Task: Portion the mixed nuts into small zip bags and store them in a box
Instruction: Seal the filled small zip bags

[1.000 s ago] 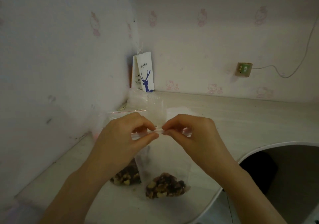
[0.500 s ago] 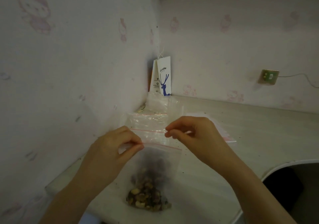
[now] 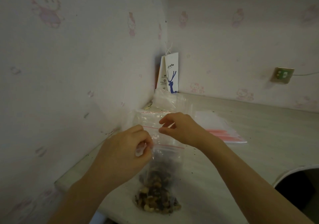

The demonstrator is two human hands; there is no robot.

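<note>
A small clear zip bag [image 3: 165, 161] with a red seal line stands on the pale table [image 3: 224, 172]. Mixed nuts [image 3: 157, 201] fill its bottom. My left hand [image 3: 124, 154] pinches the bag's top left corner. Just above and behind the bag's top edge, my right hand [image 3: 183, 128] hovers with thumb and forefinger slightly apart, holding nothing that I can see. More clear zip bags [image 3: 151, 120] with red seal lines lie behind the held bag, against the wall. No box is in view.
A flat stack of empty zip bags [image 3: 222, 130] lies to the right. In the corner stand a white coffee paper bag [image 3: 170, 75] and a crumpled clear plastic bag [image 3: 164, 99]. The wall runs close on the left. The table's curved front edge [image 3: 293, 169] is at the right.
Both hands pinched the bag's top a second ago. My right hand has since drawn away from the seal and parted its fingers, while my left hand has slid to the left corner.
</note>
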